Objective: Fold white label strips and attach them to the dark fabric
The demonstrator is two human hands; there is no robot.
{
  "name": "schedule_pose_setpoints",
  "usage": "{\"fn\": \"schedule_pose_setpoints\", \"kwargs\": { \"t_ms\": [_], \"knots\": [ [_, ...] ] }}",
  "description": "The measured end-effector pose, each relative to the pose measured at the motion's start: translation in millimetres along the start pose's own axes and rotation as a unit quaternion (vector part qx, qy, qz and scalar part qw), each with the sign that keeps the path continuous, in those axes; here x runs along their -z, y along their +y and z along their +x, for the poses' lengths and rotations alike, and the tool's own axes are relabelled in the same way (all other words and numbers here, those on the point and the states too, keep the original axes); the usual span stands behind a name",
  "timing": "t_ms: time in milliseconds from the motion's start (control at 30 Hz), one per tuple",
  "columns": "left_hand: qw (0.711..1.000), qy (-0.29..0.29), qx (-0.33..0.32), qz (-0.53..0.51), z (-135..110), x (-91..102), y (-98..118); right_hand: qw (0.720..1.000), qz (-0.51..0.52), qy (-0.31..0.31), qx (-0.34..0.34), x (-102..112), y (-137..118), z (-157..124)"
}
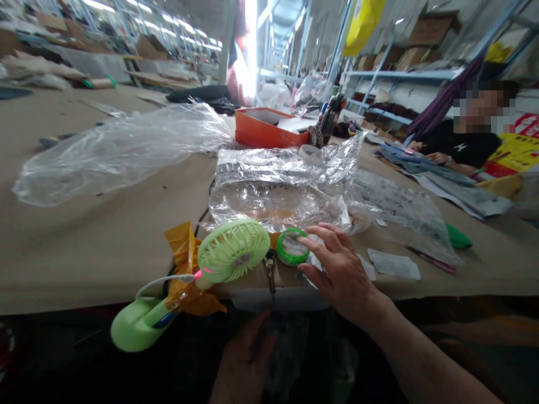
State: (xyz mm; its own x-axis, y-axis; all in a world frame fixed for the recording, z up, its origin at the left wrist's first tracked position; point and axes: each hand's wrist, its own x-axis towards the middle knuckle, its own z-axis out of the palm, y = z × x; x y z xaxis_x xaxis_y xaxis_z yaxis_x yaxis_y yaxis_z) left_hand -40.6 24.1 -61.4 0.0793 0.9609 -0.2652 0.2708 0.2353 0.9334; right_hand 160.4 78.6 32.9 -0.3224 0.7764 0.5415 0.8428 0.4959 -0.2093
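My right hand (337, 269) is over the table's front edge with its fingers apart. Its fingertips are at the rim of a small round green dish (291, 253) with something whitish inside; whether they touch it I cannot tell. Below the table edge, in shadow, is my left hand (244, 353), dark and smeared. Something like clear plastic (290, 348) lies beside it, and its fingers do not show clearly. A light-green fan (233, 252), bound with brown tape (183, 264) and fed by a white cable, leans at the edge. Left of the dish lies a small dark metal tool (270, 272).
Clear plastic bags (269, 191) with writing cover the middle of the table (84, 247). A large plastic bag (126, 148) lies at left. Behind stands an orange box (269, 126) beside pens. Paper slips (393, 264) lie at right. Another person (463, 140) sits at far right near stacked fabric.
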Motion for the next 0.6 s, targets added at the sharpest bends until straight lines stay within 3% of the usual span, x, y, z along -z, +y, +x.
{"fn": "schedule_pose_setpoints", "kwargs": {
  "t_ms": [67, 133, 267, 333, 467, 600],
  "knots": [
    [1.000, -0.011, 0.002, 0.003, -1.1, -1.7, -2.2, 0.999, -0.031, -0.041, -0.002, -5.4, 4.8, 5.9],
    [1.000, -0.024, -0.004, 0.007, -3.7, -3.0, -1.4, 0.999, -0.013, -0.043, 0.001, -6.5, 6.7, 5.1],
    [0.998, -0.042, -0.022, 0.031, -8.3, -4.9, -1.5, 0.992, 0.102, 0.078, -0.019, 1.2, 10.5, -15.6],
    [0.998, -0.053, -0.019, 0.026, -9.9, -6.4, -4.2, 0.987, 0.113, 0.104, -0.038, 3.6, 13.0, -33.0],
    [0.997, -0.075, -0.003, 0.013, -12.3, -13.4, -8.2, 0.998, 0.021, 0.051, -0.020, -4.0, 15.0, -65.6],
    [0.996, -0.079, -0.008, 0.038, -15.3, -21.4, -4.9, 0.999, -0.019, 0.028, 0.001, -15.3, 11.9, -77.6]
  ]
}}
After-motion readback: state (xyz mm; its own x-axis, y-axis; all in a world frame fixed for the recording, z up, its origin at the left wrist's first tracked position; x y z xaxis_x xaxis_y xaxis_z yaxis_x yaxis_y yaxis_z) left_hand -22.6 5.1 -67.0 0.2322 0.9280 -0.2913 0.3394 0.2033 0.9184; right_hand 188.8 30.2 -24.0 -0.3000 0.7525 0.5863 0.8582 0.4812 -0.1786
